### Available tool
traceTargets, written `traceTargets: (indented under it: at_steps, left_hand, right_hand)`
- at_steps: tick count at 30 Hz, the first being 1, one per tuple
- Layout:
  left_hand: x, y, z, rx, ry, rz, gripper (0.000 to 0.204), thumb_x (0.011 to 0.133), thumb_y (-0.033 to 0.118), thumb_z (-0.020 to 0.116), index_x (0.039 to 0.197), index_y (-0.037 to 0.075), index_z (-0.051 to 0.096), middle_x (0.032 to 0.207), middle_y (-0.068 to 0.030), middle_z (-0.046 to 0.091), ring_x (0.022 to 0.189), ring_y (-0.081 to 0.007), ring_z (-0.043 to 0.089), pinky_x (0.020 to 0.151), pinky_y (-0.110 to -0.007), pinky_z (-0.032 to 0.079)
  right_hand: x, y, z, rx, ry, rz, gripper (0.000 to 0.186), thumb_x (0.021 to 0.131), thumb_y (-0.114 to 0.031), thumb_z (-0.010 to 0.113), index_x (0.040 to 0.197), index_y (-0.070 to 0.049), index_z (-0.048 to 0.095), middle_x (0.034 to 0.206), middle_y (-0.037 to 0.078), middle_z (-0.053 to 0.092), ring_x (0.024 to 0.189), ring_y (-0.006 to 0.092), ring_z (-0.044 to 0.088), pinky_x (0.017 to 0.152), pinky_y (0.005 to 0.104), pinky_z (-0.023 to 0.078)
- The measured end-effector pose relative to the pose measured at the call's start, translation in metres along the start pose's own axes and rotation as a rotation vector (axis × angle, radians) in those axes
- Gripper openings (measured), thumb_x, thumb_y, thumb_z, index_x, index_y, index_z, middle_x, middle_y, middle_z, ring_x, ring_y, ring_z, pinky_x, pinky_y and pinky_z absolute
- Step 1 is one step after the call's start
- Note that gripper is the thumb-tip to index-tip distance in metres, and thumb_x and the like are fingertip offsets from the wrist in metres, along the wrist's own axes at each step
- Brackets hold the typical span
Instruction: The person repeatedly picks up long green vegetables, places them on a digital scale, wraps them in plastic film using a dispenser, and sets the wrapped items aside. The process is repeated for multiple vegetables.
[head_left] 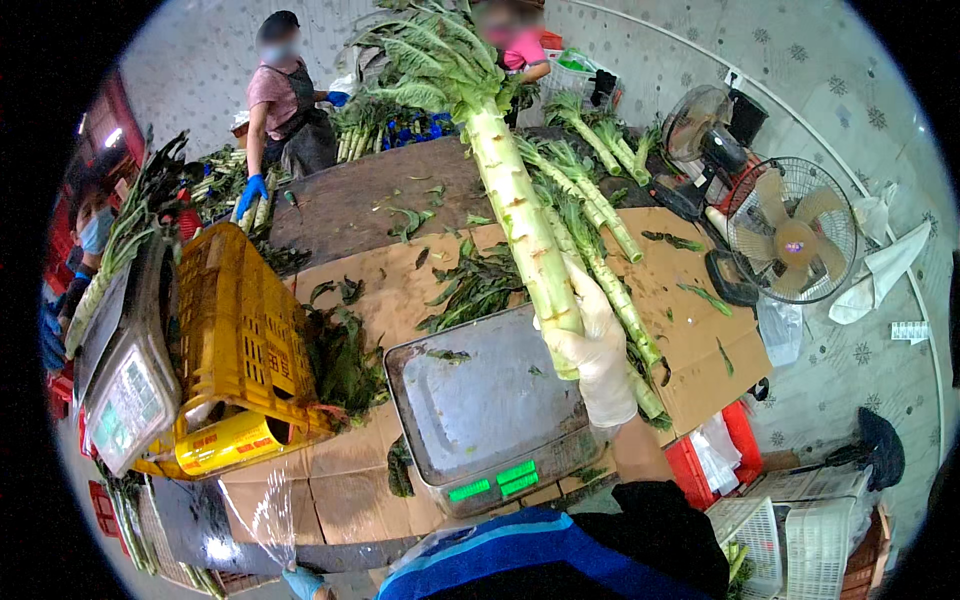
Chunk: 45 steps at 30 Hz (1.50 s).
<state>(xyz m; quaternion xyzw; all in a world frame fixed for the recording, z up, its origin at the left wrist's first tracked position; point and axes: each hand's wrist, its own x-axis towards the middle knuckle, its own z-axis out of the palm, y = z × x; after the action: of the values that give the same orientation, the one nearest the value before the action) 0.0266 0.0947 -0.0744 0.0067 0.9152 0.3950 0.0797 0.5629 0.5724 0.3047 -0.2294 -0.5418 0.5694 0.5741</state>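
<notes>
My right hand [592, 345], in a white glove, is closed around the lower part of a thick celtuce stem [515, 210]. The celtuce tilts up and away to the left over the grey pan of a weighing scale [480, 385], its leafy top [430, 55] at the far end. Low at the front left, my left hand [303, 582] shows only in part, in a blue glove. Thin, shiny clear plastic strands [268, 515] fan upward from its fingers. Green number displays [518, 475] face me on the scale's near side.
More celtuce [600, 270] lies right of the scale on cardboard [690, 330]. A yellow crate [240, 320] and a second scale [125, 400] stand left. Two fans [795, 235] stand right. Loose leaves [475, 285] litter the table. A co-worker [290, 110] stands across it.
</notes>
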Motion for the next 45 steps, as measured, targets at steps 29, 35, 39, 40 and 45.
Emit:
traceTargets:
  at_steps: [29,35,39,40,45]
  left_hand:
    - [-0.062,0.054,-0.024,0.191,-0.178,0.046,0.031,0.092,0.031,0.047,0.105,0.007,0.061,0.085,-0.0192,0.067,0.072,-0.0342,0.066,0.068,-0.046,0.051]
    - [-0.092,0.096,-0.062,-0.21,-0.554,-0.101,0.023,0.09,0.023,0.053,0.091,0.001,0.06,0.061,-0.0122,0.062,0.049,-0.0227,0.061,0.046,-0.036,0.05]
    - [-0.102,0.101,-0.086,-0.341,-0.645,-0.152,0.02,0.089,0.016,0.05,0.086,-0.003,0.057,0.062,-0.0147,0.062,0.049,-0.0242,0.062,0.048,-0.035,0.051]
    - [-0.103,0.105,-0.089,-0.32,-0.641,-0.134,0.02,0.088,0.014,0.049,0.084,-0.004,0.056,0.063,-0.0163,0.063,0.049,-0.0246,0.062,0.048,-0.035,0.051]
    - [-0.075,0.118,-0.096,-0.414,-0.686,0.135,0.02,0.086,0.011,0.053,0.093,-0.004,0.063,0.075,-0.0168,0.066,0.069,-0.026,0.065,0.067,-0.035,0.053]
  right_hand:
    - [-0.115,0.039,0.217,-0.717,-0.547,-0.309,0.084,0.069,-0.003,0.075,0.144,-0.017,0.039,0.113,0.015,0.06,0.096,0.0326,0.063,0.081,0.0367,0.051]
    - [-0.137,0.096,0.261,-0.92,-0.95,-0.505,0.078,0.068,-0.005,0.066,0.141,-0.023,0.045,0.086,0.008,0.054,0.071,0.0273,0.058,0.063,0.0375,0.049]
    - [-0.148,0.145,0.253,-1.162,-1.136,-0.345,0.079,0.069,-0.004,0.066,0.142,-0.025,0.042,0.091,0.009,0.055,0.077,0.0285,0.059,0.069,0.0382,0.05]
    - [-0.149,0.16,0.249,-1.257,-1.182,-0.238,0.079,0.069,-0.004,0.066,0.142,-0.025,0.042,0.095,0.01,0.056,0.081,0.0296,0.059,0.072,0.0389,0.05]
    - [-0.162,0.2,0.242,-1.432,-0.964,-0.298,0.073,0.069,-0.004,0.065,0.138,-0.019,0.047,0.109,0.014,0.059,0.095,0.0328,0.059,0.083,0.0418,0.047]
